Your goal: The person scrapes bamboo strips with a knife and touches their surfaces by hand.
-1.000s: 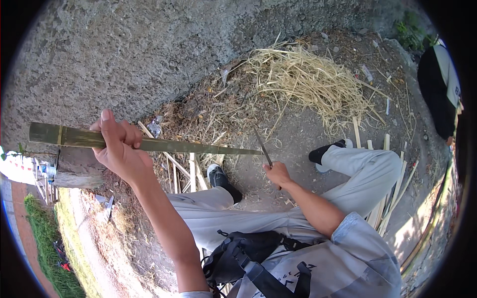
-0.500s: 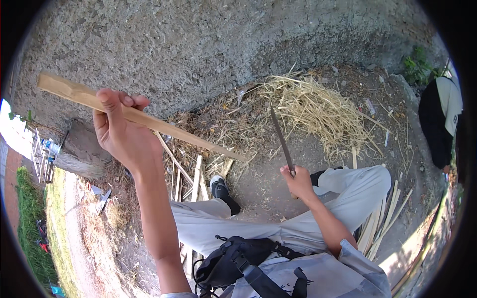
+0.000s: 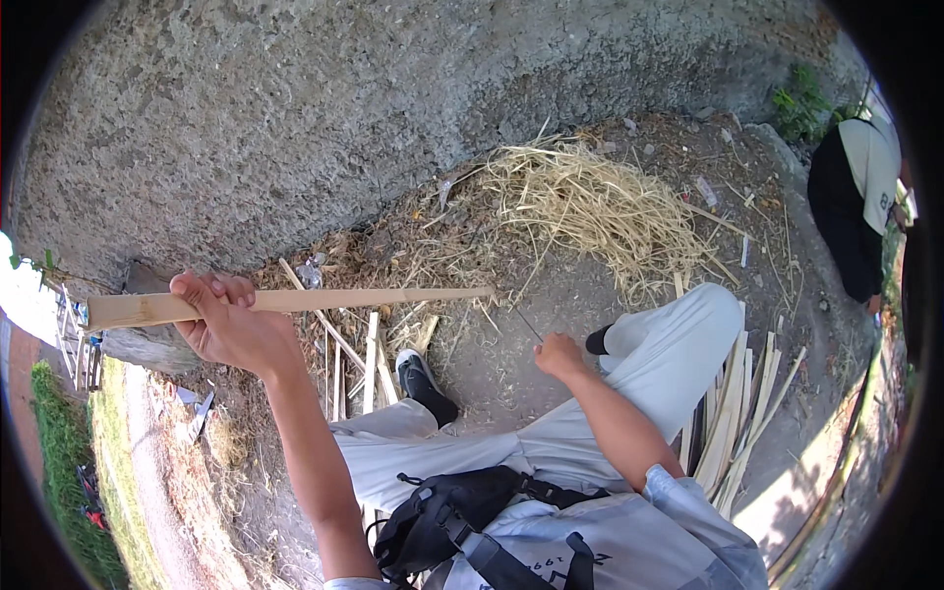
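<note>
My left hand (image 3: 234,323) is closed around a long pale bamboo slat (image 3: 344,298) near its wide left end. The slat lies almost level across the view and tapers toward the middle. In my right hand (image 3: 560,356) is a long knife (image 3: 527,324), its dark blade seen nearly edge-on and pointing up and left. The blade's tip is close to the slat's thin far end; whether they touch I cannot tell. My fist hides the knife's handle.
A heap of bamboo shavings (image 3: 600,211) lies by the rough wall (image 3: 295,128). Split slats (image 3: 733,423) rest right of my bent leg, more slats (image 3: 371,364) near my left shoe (image 3: 421,379). Another person (image 3: 854,197) is at the far right.
The slat has swung from a slant to nearly level, its wide end lower, as my left hand came down. My right hand moved slightly left, and the blade turned edge-on, closer to the slat's end.
</note>
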Demonstrator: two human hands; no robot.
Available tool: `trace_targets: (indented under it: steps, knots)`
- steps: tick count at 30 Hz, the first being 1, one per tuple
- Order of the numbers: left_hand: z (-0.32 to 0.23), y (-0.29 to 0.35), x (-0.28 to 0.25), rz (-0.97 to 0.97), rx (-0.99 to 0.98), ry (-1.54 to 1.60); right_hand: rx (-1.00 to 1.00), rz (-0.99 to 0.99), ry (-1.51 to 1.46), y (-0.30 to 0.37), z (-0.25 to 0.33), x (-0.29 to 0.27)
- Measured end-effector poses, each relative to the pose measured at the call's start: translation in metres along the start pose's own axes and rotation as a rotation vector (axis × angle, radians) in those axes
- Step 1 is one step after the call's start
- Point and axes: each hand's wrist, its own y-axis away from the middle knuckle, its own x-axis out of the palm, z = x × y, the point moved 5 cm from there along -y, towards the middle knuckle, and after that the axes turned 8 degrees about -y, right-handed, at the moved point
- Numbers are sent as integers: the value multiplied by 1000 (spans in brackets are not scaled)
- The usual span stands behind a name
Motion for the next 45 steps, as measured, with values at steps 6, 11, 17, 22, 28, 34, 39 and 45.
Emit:
trace_targets:
  steps: [6,11,17,22,28,34,39,45]
  knots:
    - [3,6,-12,33,-29,-28,-43,-39,8,-29,-11,33]
    - [0,4,-20,33,-15,-52,191,281,-354,-44,3,59]
    - [-7,-6,-22,70,3,-37,161,207,-455,-50,14,91]
    - [-14,-12,-29,108,0,-57,63,138,-519,-52,7,86]
    - [-19,-14,-36,223,-14,46,-63,114,-556,-30,28,69]
    - [-77,-32,-37,359,85,169,-264,-81,-320,-17,41,49]
    - [-112,-53,-54,362,135,173,-160,-91,-240,-37,3,45]
    - [-147,-62,-82,340,170,209,30,316,-43,-31,-4,53]
